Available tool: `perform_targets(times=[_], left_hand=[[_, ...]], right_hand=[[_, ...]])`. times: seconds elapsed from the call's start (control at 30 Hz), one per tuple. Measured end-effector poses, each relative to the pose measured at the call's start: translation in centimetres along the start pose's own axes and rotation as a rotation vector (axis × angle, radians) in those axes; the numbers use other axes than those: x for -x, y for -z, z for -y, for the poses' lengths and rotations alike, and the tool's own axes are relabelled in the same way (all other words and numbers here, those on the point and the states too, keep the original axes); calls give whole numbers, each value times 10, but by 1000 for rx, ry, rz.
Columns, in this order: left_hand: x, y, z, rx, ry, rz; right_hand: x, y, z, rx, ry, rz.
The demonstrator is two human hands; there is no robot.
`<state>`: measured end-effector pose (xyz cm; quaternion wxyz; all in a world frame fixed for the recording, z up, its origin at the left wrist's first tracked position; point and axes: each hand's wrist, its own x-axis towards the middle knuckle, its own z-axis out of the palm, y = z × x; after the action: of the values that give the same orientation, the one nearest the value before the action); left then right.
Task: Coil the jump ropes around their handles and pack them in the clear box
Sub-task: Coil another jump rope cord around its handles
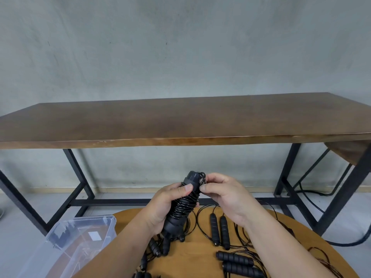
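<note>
The coiled jump rope bundle [183, 205] is being held above the round wooden table [196, 255], long axis nearly upright, top tilted slightly right. It's being gripped by the left hand [162, 207]; cord near the top is being pinched by the right hand [222, 195]. The clear box [80, 241] is sitting lower left.

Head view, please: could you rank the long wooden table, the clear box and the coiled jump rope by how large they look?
1. Long wooden table
2. Clear box, partly cut off
3. Coiled jump rope, though nearest the camera
</note>
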<state>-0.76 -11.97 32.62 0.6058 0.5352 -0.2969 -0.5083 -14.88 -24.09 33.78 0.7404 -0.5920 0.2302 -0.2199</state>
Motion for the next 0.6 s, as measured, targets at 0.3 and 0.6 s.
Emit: perform_targets(times=[0.3,0.6], left_hand=[[4,-2,2,-51,8,-31],[2,6,0,-13,20,-42]], right_hand=[[-1,-4,5,-21,-112,-141],[7,-12,5,-59,-76,-170]])
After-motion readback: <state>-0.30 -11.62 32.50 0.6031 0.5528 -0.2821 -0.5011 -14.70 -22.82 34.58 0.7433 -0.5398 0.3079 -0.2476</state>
